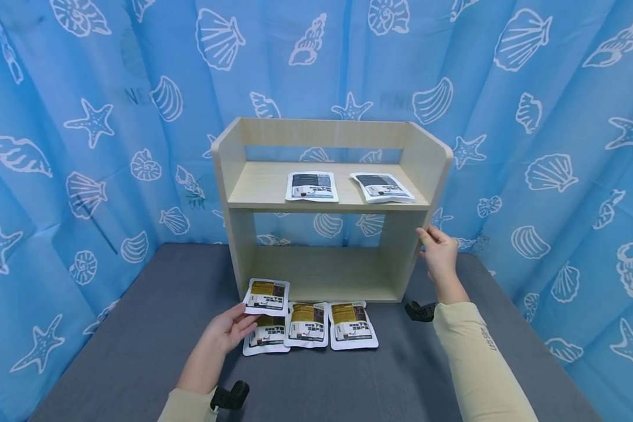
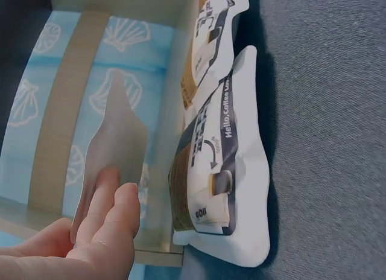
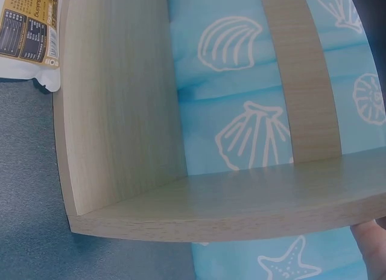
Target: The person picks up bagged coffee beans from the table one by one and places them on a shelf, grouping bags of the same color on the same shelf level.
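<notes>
My left hand (image 1: 225, 331) grips a white coffee pouch (image 1: 267, 296) with a brown and gold label by its left edge. That pouch is raised above another coffee pouch (image 1: 268, 335) and in front of the lower shelf. The left wrist view shows its plain pale back, with fingers lying against it. Two more coffee pouches, a middle one (image 1: 307, 325) and a right one (image 1: 352, 326), lie on the table in a row. My right hand (image 1: 440, 255) holds the front edge of the right side panel of a pale wooden shelf (image 1: 327, 275), below its upper board.
On the upper board lie two white pouches with dark grey labels, one in the middle (image 1: 312, 186) and one at right (image 1: 383, 187). The shelf stands on a dark grey table (image 1: 343, 387). Behind hangs a blue curtain (image 1: 295, 76) with white shells.
</notes>
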A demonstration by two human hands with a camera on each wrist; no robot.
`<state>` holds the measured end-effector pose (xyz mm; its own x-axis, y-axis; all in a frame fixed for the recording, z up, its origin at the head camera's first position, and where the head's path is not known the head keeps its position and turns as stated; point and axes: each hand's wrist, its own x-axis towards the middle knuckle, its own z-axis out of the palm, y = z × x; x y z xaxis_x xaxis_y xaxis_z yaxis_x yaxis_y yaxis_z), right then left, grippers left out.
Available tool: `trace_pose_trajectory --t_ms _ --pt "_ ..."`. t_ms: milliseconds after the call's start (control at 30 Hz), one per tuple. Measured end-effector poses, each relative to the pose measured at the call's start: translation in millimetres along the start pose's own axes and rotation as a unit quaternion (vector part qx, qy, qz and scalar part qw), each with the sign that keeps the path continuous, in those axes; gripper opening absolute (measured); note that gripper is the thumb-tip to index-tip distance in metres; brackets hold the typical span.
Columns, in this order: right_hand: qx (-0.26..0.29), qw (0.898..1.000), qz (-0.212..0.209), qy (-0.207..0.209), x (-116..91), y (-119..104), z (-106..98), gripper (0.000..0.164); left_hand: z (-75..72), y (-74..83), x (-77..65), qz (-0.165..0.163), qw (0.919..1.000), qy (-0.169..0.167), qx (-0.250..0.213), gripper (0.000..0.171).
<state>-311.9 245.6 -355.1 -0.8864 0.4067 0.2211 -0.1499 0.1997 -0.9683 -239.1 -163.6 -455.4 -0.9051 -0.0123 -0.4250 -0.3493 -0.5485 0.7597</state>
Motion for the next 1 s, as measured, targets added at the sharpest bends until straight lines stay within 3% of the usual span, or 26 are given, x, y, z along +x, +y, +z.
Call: trace_pose_trajectory --t_ms 433,1000 --pt "0.006 1.000 0.003 -0.004 -2.0 -0.9 -0.6 0.048 8.4 6.8 11.6 -0.041 0.9986 -0.003 -0.033 0.054" --pt "0.012 1.000 -0.005 -0.001 -2.0 1.5 -0.1 0.046 16.4 13.3 26.7 -0.064 0.9913 0.045 -0.106 0.057"
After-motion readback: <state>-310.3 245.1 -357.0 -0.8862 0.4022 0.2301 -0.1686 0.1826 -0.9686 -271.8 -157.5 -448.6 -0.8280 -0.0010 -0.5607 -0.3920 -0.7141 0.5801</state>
